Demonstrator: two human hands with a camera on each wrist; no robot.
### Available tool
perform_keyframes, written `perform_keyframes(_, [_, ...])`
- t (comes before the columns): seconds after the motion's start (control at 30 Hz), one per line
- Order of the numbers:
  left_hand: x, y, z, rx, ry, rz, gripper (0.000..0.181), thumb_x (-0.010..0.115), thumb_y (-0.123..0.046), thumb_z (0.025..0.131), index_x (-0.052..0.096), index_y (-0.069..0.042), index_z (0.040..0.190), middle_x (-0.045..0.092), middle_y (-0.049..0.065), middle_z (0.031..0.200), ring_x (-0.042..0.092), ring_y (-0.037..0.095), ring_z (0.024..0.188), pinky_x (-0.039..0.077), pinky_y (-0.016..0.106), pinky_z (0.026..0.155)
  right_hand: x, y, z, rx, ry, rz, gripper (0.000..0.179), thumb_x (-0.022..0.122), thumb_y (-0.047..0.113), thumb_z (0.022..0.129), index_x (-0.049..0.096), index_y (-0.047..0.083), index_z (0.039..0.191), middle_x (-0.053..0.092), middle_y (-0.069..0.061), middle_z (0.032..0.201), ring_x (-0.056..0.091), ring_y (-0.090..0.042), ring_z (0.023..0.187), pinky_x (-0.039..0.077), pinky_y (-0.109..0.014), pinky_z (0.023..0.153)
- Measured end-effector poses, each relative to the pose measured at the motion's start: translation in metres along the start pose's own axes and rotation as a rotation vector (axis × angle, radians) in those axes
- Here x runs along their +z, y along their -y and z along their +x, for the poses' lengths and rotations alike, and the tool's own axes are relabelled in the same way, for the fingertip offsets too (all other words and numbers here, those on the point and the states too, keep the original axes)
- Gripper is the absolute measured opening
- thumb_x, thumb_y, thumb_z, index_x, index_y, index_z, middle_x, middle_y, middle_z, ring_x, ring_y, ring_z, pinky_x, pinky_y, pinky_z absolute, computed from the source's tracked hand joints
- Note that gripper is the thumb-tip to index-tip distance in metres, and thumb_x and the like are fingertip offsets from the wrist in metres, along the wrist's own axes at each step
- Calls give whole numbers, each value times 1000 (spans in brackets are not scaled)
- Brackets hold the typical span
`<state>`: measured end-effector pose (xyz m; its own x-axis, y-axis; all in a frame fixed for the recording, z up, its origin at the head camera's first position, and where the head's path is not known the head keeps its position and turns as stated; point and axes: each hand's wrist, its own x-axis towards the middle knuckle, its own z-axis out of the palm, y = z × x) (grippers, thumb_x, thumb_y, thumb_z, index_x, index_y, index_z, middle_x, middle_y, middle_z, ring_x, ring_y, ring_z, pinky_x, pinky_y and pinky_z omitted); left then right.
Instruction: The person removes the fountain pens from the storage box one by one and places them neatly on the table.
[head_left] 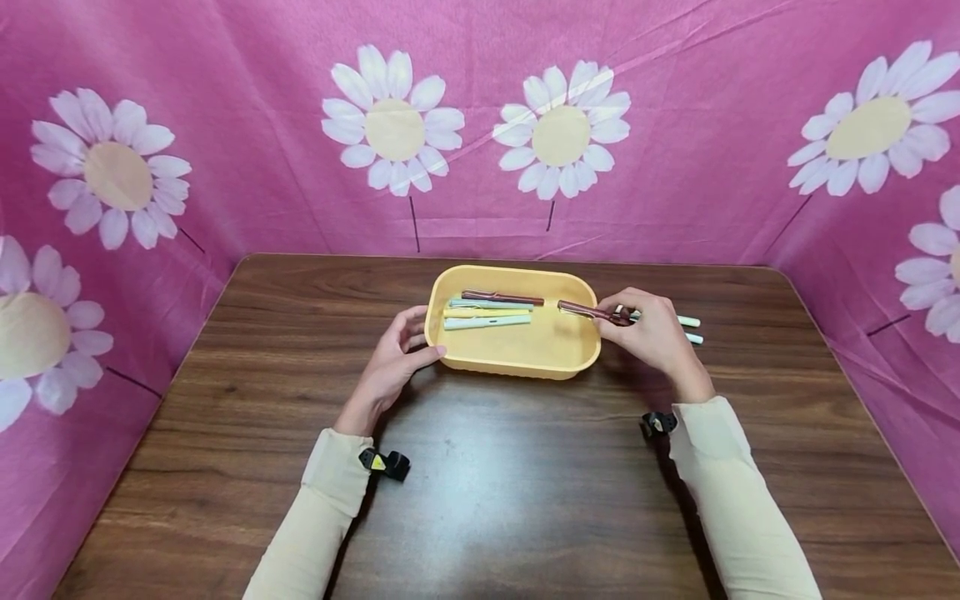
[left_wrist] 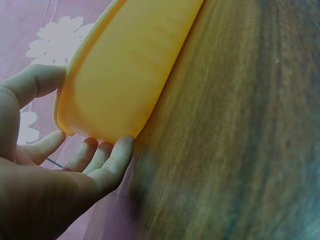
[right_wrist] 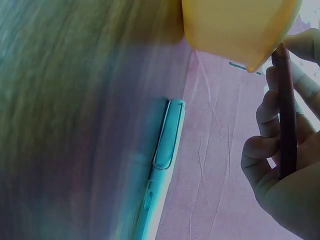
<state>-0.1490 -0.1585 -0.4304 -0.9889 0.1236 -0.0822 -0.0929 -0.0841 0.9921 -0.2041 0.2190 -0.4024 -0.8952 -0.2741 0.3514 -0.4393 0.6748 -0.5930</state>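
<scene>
A dark red pen (head_left: 588, 311) is pinched in the right hand (head_left: 654, 333) over the right rim of the yellow tray (head_left: 517, 362). The left hand (head_left: 393, 360) grips the tray's left end. Four pens (head_left: 489, 311) lie inside between the hands; two pale pens (head_left: 690, 329) rest on the table (head_left: 487, 483) beyond the right hand.

No legible text, labels, brands or numbers in any view. The pink backdrop (head_left: 675, 167) carries only printed daisies; the yellow tray (head_left: 517, 362) and the pens (head_left: 487, 321) show no readable marking.
</scene>
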Motion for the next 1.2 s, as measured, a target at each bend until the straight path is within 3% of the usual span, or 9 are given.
perform_keyframes(0.53, [-1,0,0,1,2,-7,73,70,6,86,37,-1,150,48,28,142,50,41,129,52,25,90,-4,-8,-3,-48,-19,19,10,80,6,81,79,11,89,67,2,77,55,-13,68,39,-20,60])
perform_keyframes(1.2, [0,0,1,-3,-1,-16,73,70,8,85,36,0,150,48,28,143,50,40,128,52,26,89,-6,-14,-8,-49,-58,8,16,80,2,78,79,8,93,72,-2,85,56,-9,72,40,-18,65])
